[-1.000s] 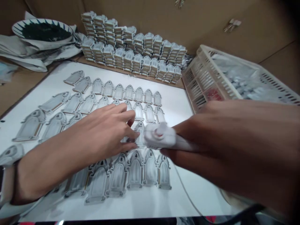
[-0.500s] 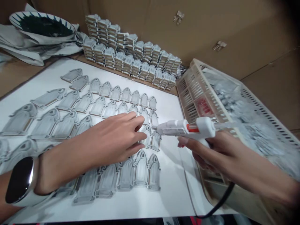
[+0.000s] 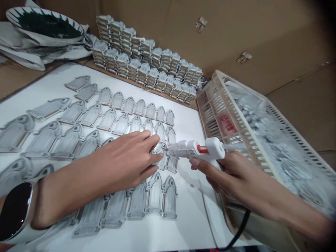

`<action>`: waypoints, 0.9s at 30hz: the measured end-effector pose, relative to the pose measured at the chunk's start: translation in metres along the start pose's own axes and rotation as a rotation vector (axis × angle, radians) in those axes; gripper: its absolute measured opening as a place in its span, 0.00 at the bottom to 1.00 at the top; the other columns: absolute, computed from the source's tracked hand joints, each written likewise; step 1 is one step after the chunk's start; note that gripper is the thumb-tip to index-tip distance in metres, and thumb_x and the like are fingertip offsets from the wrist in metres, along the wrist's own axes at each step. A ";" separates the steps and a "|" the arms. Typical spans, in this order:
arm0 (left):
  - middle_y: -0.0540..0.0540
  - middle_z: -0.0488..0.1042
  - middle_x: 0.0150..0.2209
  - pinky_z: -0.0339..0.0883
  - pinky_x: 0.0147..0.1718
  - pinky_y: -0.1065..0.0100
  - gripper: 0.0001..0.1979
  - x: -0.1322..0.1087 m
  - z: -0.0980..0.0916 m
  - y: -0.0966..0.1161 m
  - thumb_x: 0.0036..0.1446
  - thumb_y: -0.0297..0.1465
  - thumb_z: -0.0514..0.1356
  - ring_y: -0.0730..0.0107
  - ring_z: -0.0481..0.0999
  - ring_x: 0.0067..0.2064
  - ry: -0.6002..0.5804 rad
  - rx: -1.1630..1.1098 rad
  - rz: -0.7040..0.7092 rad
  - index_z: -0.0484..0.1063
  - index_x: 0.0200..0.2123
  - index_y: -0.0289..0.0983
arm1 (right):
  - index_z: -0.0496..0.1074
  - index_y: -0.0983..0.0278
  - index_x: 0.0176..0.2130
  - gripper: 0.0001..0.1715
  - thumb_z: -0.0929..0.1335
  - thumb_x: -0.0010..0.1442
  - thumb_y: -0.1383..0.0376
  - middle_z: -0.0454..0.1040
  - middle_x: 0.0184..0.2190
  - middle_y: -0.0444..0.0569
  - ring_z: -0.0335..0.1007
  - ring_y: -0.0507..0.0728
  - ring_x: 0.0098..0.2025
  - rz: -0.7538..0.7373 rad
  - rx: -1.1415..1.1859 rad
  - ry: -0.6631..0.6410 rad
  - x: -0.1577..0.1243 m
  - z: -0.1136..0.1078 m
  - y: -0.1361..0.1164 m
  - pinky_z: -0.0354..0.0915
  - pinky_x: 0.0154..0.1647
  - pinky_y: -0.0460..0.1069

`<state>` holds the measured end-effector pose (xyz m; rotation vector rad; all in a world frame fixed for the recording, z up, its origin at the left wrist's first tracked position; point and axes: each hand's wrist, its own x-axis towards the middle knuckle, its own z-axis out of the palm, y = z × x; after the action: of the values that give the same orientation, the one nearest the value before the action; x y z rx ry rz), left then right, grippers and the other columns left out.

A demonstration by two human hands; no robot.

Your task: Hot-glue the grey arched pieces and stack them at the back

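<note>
My right hand (image 3: pixel 232 175) is wrapped round the handle of a white hot glue gun (image 3: pixel 183 148) with an orange-red part on its body. The gun points left, its nozzle tip over a small arched piece (image 3: pixel 161 159) close to my left fingertips. My left hand (image 3: pixel 132 157), palm down, reaches over the rows with its fingers bent and drawn together. Whatever lies under those fingertips is hidden. Several grey-white arched pieces, such as one in the near row (image 3: pixel 169 199), lie flat on the white board (image 3: pixel 187 224). My left forearm covers some of them.
Stacks of arched pieces (image 3: pixel 144 73) stand along the back. At the right is a cream plastic crate (image 3: pixel 252 140) with bagged parts. A black cable (image 3: pixel 243 227) hangs below the gun. A plate of dark green material (image 3: pixel 47 24) sits at the back left, before a cardboard wall (image 3: pixel 231 31).
The glue gun and my right hand have shifted left, bringing the nozzle nearer my left fingertips. My left hand has moved slightly left in view, and the view itself has shifted a little.
</note>
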<state>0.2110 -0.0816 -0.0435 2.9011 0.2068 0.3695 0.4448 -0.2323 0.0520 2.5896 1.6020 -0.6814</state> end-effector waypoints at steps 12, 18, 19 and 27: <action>0.43 0.72 0.42 0.61 0.40 0.56 0.11 0.000 0.001 0.000 0.76 0.37 0.60 0.56 0.70 0.42 0.037 0.033 -0.001 0.82 0.44 0.41 | 0.66 0.54 0.21 0.51 0.48 0.65 0.21 0.64 0.19 0.48 0.57 0.59 0.21 -0.027 -0.184 0.058 -0.005 0.004 -0.008 0.54 0.27 0.56; 0.43 0.72 0.43 0.59 0.40 0.56 0.10 -0.001 0.001 0.000 0.75 0.38 0.63 0.57 0.70 0.42 0.037 0.058 -0.002 0.84 0.46 0.41 | 0.64 0.56 0.23 0.38 0.57 0.77 0.40 0.64 0.18 0.44 0.54 0.54 0.19 -0.153 -0.274 -0.045 0.008 -0.021 -0.026 0.50 0.25 0.54; 0.43 0.72 0.43 0.59 0.40 0.56 0.11 -0.001 0.001 -0.001 0.75 0.38 0.62 0.57 0.69 0.42 0.037 0.056 -0.003 0.84 0.46 0.42 | 0.63 0.57 0.23 0.36 0.59 0.78 0.43 0.64 0.17 0.43 0.53 0.52 0.18 -0.197 -0.288 -0.053 0.012 -0.026 -0.031 0.48 0.24 0.53; 0.44 0.72 0.44 0.58 0.42 0.56 0.14 -0.002 0.001 -0.003 0.77 0.40 0.59 0.59 0.69 0.41 0.010 0.050 -0.019 0.85 0.47 0.44 | 0.65 0.60 0.23 0.36 0.62 0.78 0.44 0.68 0.21 0.42 0.55 0.47 0.17 -0.213 -0.377 -0.154 0.027 -0.064 -0.067 0.46 0.20 0.48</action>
<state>0.2088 -0.0792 -0.0460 2.9444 0.2478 0.3817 0.4197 -0.1626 0.1136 2.0760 1.7717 -0.5117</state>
